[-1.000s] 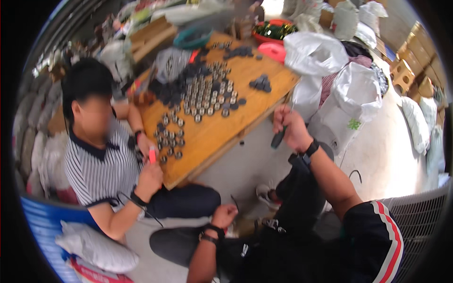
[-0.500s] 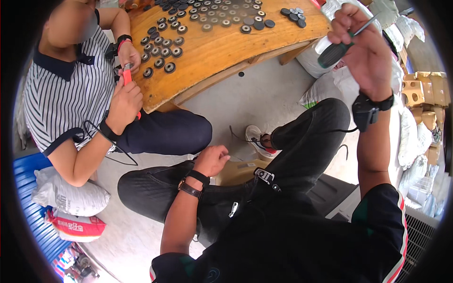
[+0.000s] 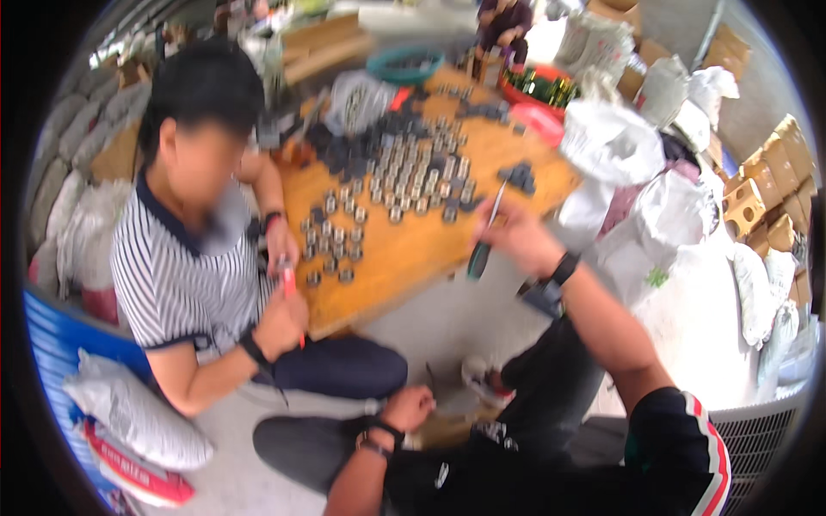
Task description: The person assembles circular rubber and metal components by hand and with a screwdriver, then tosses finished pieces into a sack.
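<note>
My right hand (image 3: 520,239) is closed around a screwdriver (image 3: 479,260) with a dark green handle, its metal shaft pointing up and away. It is held over the near right part of the wooden table (image 3: 387,273), close to a small pile of dark discs (image 3: 519,177). Many round black pieces with metal centres (image 3: 404,176) cover the tabletop in rows. Low down, my left hand (image 3: 409,408) rests by my left thigh, fingers loosely curled with nothing seen in them. Motion blurs the picture.
At the left, a person in a striped shirt (image 3: 185,267) works with a red-handled tool (image 3: 290,282). White sacks (image 3: 611,142) stand right of the table. A teal basin (image 3: 404,65) sits at its far end, and a red basin (image 3: 535,86) lies beyond.
The view has tilted up, showing more of the table and room. My right hand has come down and left with the screwdriver, over the table. My left hand stays by my thigh.
</note>
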The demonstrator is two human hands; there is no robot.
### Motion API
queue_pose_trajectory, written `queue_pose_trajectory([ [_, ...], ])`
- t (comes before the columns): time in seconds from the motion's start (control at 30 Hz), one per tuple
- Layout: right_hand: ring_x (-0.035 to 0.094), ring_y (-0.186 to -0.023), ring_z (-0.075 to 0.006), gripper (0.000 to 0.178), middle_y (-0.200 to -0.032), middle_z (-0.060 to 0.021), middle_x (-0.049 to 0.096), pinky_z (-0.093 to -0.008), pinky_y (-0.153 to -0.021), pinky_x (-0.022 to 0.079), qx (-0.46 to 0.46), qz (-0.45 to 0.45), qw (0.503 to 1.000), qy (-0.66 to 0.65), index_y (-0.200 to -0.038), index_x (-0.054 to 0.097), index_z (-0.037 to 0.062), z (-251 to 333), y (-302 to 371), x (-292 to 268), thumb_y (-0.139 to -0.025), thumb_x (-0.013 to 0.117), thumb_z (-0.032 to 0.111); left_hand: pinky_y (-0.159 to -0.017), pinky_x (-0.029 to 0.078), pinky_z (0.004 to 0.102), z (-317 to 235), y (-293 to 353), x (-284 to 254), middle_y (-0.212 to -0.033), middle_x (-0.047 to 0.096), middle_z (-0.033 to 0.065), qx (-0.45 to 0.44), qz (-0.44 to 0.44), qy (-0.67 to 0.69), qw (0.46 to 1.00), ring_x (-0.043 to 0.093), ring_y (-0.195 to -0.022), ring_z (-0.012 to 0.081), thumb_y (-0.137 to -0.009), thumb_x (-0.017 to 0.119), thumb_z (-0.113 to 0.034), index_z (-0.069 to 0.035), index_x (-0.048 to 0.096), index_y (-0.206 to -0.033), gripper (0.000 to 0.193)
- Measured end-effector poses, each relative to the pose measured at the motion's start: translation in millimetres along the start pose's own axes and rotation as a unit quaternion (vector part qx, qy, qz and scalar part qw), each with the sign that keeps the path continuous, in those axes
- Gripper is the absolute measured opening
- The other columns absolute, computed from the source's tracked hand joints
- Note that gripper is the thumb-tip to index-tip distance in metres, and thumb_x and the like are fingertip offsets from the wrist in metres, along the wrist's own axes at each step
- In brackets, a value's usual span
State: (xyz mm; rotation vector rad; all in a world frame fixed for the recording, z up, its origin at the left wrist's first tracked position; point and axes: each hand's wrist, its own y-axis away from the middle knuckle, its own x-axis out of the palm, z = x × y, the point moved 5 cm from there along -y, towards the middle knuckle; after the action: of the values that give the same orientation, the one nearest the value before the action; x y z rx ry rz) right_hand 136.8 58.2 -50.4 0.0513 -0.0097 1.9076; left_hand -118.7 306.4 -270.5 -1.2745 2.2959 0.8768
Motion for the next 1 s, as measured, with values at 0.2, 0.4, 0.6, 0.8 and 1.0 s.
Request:
queue_pose_trajectory([
  [0.2,0.065,-0.078,-0.0154,0.036,-0.084,-0.0038,0.063,-0.0334,-0.065,0.053,-0.009,-0.016,0.992,0.122,-0.106,0.058,0.0036,-52,-39,37,-0.086,0.085,0.019,-0.077,0.058,0.0388,15,0,12,-0.09,0.077,0.0123,-0.005,0.027,-0.003,1.0,0.075,-0.084,0.0284,-0.092,0.075,-0.034,-0.009,0.074,-0.107,0.029],
  [0.4,0.062,-0.076,-0.0227,0.046,-0.083,-0.0092,0.062,-0.0375,-0.067,0.051,-0.036,-0.026,0.958,0.283,-0.101,0.062,0.002,-48,-66,67,-0.079,0.089,0.031,-0.082,0.057,0.0404,-11,9,-6,-0.096,0.076,0.0148,0.01,0.027,0.004,1.0,0.073,-0.091,0.0309,-0.093,0.073,-0.029,-0.007,0.072,-0.11,0.028],
  [0.6,0.066,-0.081,-0.0345,0.042,-0.085,-0.0189,0.067,-0.0432,-0.072,0.052,-0.053,-0.001,0.942,0.333,-0.095,0.064,-0.0021,-47,-83,104,-0.08,0.086,0.03,-0.077,0.056,0.0459,-15,14,-14,-0.091,0.073,0.0186,0.078,-0.052,0.01,0.996,0.071,-0.086,0.0375,-0.09,0.073,-0.031,-0.006,0.073,-0.102,0.027],
  [0.8,0.068,-0.094,-0.0437,0.044,-0.095,-0.0272,0.071,-0.0494,-0.083,0.054,-0.059,0.045,0.88,0.469,-0.1,0.069,-0.0051,-58,-86,115,-0.082,0.082,0.033,-0.079,0.056,0.0463,-23,6,-13,-0.091,0.073,0.0208,0.057,-0.014,0.002,0.998,0.071,-0.088,0.0381,-0.09,0.072,-0.03,-0.007,0.073,-0.103,0.027],
  [1.0,0.057,-0.113,-0.0411,0.051,-0.113,-0.0236,0.062,-0.0468,-0.093,0.05,-0.084,0.024,0.885,0.457,-0.119,0.064,0.001,-63,-96,146,-0.082,0.083,0.03,-0.074,0.052,0.0421,0,-7,-90,-0.083,0.065,0.0145,0.084,-0.028,0.038,0.995,0.065,-0.082,0.0315,-0.095,0.062,-0.038,-0.009,0.065,-0.095,0.03],
])
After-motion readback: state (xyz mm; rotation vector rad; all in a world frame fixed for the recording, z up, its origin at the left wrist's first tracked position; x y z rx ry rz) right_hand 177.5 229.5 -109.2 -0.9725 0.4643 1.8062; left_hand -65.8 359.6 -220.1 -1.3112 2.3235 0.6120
